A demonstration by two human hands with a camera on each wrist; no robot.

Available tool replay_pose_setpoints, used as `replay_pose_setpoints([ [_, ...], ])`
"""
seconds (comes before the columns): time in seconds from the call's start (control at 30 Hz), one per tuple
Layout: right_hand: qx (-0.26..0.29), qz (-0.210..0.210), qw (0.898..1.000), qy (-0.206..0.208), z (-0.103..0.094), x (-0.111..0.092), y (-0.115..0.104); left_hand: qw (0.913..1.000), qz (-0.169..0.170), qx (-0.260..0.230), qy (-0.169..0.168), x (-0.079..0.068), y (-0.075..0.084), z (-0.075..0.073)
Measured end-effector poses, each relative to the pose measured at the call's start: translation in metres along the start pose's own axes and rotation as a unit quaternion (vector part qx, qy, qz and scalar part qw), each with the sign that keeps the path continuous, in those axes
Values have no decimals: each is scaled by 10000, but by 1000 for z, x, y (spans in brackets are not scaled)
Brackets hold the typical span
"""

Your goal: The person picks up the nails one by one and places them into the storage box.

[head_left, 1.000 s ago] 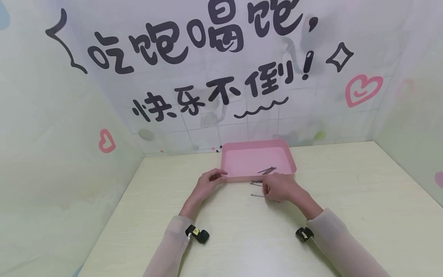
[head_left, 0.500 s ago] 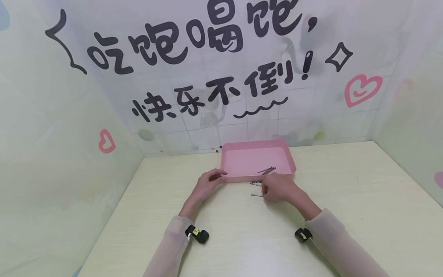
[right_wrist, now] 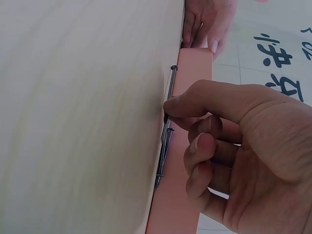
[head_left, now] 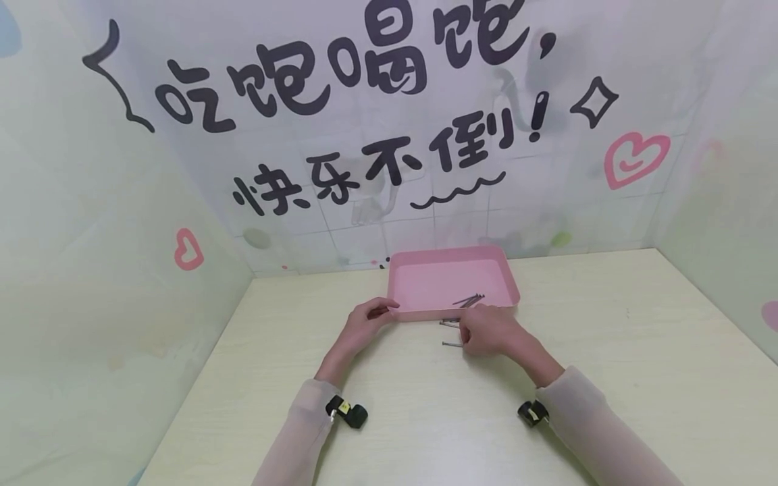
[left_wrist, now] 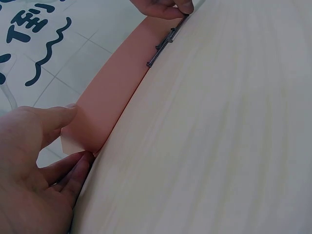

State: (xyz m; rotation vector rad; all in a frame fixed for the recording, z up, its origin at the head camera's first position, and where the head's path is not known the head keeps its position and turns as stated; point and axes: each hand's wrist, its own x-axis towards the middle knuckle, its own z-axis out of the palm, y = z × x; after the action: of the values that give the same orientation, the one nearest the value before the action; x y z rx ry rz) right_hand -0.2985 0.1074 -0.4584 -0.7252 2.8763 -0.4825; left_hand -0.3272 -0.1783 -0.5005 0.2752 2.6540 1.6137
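Pink tray [head_left: 425,278], left grip [head_left: 367,325] holding its near-left corner
Right grip [head_left: 491,329] pinches a nail [head_left: 452,345], head end jutting left.

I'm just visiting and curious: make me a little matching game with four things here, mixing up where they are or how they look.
Things:
1. left hand
2. right hand
3. tray
4. tabletop

Places and looks:
A. fingers at the nails just outside the tray's near side
B. pale, with a wood-like grain
C. at the tray's near left corner
D. pink, low-walled

Pairs: 1-C, 2-A, 3-D, 4-B
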Motion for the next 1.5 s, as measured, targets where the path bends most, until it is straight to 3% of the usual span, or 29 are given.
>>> replay_pose_setpoints([
  [0.8,-166,-278,9987,403,-12,-5,-3,10000,36,41,-15,-1,-1,0],
  [1.5,-65,-429,9939,1014,-19,-5,1,10000,60,12,1,1,-3,0],
])
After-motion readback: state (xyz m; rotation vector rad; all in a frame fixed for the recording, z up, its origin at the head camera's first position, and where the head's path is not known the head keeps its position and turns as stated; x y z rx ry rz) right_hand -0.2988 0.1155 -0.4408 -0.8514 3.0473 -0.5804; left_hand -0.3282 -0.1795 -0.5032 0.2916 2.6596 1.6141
